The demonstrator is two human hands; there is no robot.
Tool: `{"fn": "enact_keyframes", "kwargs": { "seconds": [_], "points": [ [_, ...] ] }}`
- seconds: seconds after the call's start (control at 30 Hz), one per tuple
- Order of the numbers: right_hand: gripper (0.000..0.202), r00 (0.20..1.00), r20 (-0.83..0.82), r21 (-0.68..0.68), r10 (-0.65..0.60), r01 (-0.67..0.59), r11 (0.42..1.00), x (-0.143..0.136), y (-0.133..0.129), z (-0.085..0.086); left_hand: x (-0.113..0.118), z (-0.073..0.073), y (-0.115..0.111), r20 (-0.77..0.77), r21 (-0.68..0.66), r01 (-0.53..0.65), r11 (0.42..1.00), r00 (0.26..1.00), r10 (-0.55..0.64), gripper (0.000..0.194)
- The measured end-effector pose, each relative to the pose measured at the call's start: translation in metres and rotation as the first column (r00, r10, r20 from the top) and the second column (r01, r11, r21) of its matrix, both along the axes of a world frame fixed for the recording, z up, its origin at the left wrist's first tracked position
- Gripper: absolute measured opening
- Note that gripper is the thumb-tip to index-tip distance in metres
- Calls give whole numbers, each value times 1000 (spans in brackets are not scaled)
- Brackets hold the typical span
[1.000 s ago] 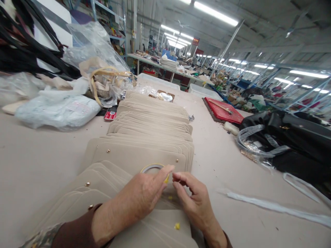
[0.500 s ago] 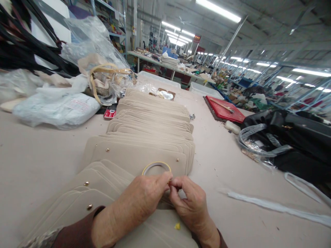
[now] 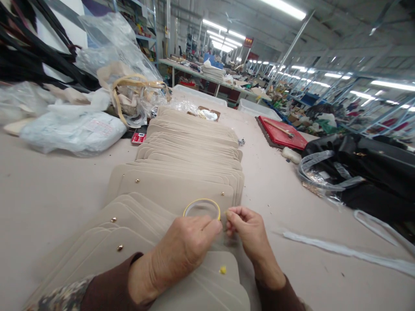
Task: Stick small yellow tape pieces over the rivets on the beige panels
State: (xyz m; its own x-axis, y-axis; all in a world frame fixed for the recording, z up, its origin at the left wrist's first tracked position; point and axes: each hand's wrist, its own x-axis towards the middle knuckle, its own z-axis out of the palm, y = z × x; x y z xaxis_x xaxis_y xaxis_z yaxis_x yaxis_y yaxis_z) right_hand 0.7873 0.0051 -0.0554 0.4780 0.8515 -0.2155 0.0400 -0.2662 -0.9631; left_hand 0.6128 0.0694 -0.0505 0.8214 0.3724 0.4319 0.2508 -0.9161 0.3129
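At the left, beige panels (image 3: 125, 211) lay overlapped in a fan on the table (image 3: 42, 190), their gold studs (image 3: 120, 248) showing near the edges. They looked thin, light and smooth, flexible but firm; the loose layers would probably slide, so a panel seemed best taken by its rounded edge, clear of the stud. To the right, above the panels, the left hand (image 3: 189, 239) was closed around the near part of a yellow-edged tape roll (image 3: 202, 201), its ring rising beyond the knuckles. The roll looked light and stiff, easiest held by its rim. Just below, a yellow tab (image 3: 222, 270), small and likely sticky, sat on a front panel. Farthest right, the right hand (image 3: 249, 226) pinched thumb against forefinger, apparently on a tiny yellow scrap, apart from the roll.
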Motion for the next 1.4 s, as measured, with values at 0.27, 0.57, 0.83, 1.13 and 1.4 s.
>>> {"fn": "enact_keyframes", "kwargs": {
  "seconds": [0.27,0.57,0.83,1.13,1.4],
  "points": [
    [33,968,183,-97,169,-154,983,18,-7,-16,6,0,9,-428,-83,-154,985,898,104,13],
    [18,708,660,-95,252,-254,963,3,-1,-19,7,-1,9,-424,-113,-162,980,900,99,10],
    [23,724,678,-72,124,-103,992,4,-4,-24,5,-1,8,-431,-132,-166,977,897,94,14],
    [20,672,714,-69,199,-216,974,6,-15,-24,4,-2,11,-420,-119,-162,980,902,98,13],
    [25,576,802,-69,159,-175,982,-4,0,-26,3,-4,11,-391,-133,-144,981,917,82,15]
  ]
}}
